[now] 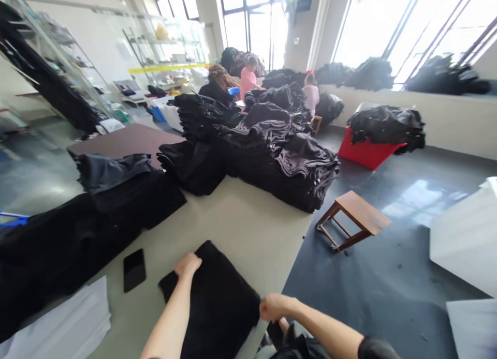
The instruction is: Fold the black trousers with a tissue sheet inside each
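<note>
Left hand (188,265) is pressing flat w/ fingers together on the far edge of a folded black cloth (212,302) lying near on the table (248,229), right hand (275,306) is pinching its right edge, phone (134,269) lying just left.

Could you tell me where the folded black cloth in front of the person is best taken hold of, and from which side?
The folded black cloth lies flat on the table. Probably best pinched at its two side edges, where the left hand and right hand already rest, coming from the near table edge; its right side overhangs, giving room underneath.
</note>
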Demonstrator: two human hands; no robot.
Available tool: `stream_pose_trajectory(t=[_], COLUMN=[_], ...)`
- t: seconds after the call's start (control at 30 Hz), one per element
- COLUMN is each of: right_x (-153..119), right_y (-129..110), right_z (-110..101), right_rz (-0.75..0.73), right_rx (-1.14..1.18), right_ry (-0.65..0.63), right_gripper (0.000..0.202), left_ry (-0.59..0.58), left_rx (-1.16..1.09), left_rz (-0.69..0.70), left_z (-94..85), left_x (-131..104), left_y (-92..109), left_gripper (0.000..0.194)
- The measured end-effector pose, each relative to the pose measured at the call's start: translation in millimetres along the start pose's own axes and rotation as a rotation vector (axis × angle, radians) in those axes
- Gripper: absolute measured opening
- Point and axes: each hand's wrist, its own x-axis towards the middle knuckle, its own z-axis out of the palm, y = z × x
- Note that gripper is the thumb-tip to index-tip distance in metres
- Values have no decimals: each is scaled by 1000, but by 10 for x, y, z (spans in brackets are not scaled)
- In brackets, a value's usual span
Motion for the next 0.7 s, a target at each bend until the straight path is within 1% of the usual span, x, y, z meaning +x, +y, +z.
stream_pose_trajectory(t=[0.03,0.1,0.13,0.17,0.23,0.27,0.3,0.33,0.37,0.4,0.43,0.47,0.5,0.57,0.6,0.63,0.67,0.7], right_x=[-12,-18,-14,-7,14,26,40,55,71,89,110,137,171,261,316,375,435,494], right_y=[35,112,149,184,247,273,297,318,337,352,363,369,368,342,315,279,233,180], right_z=[-56,-209,-292,-370,-497,-545,-585,-620,-655,-695,-741,-795,-855,-983,-1043,-1096,-1140,-1173], right_rz=[-19,-16,20,70,157,194,222,245,267,287,300,305,302,276,258,241,226,214], right_rx=[47,151,192,214,226,223,216,206,197,187,177,168,163,163,167,170,169,167], right_ry=[42,191,276,345,432,459,482,505,530,558,582,600,606,582,553,521,490,457], right_gripper=[16,25,27,28,28,28,29,31,33,36,39,41,42,44,46,47,50,53], left_ry=[-29,-95,-149,-209,-299,-315,-304,-276,-228,-164,-84,4,99,273,305,277,206,130], left_rx=[7,-1,76,176,346,376,371,339,294,243,193,149,105,19,-30,-88,-161,-242], left_rz=[144,325,472,640,903,1007,1075,1109,1102,1059,984,876,751,416,227,62,-48,-104], left_z=[138,481,667,849,1169,1289,1375,1422,1427,1391,1317,1212,1085,812,688,586,510,463], left_x=[-94,-414,-620,-840,-1275,-1467,-1629,-1754,-1839,-1885,-1894,-1872,-1827,-1703,-1641,-1590,-1554,-1537], left_y=[265,714,889,1028,1198,1229,1222,1174,1080,935,738,492,205,-427,-731,-1000,-1218,-1374], left_gripper=[11,8,8,16,38,49,59,66,70,71,69,66,62,56,53,51,47,44])
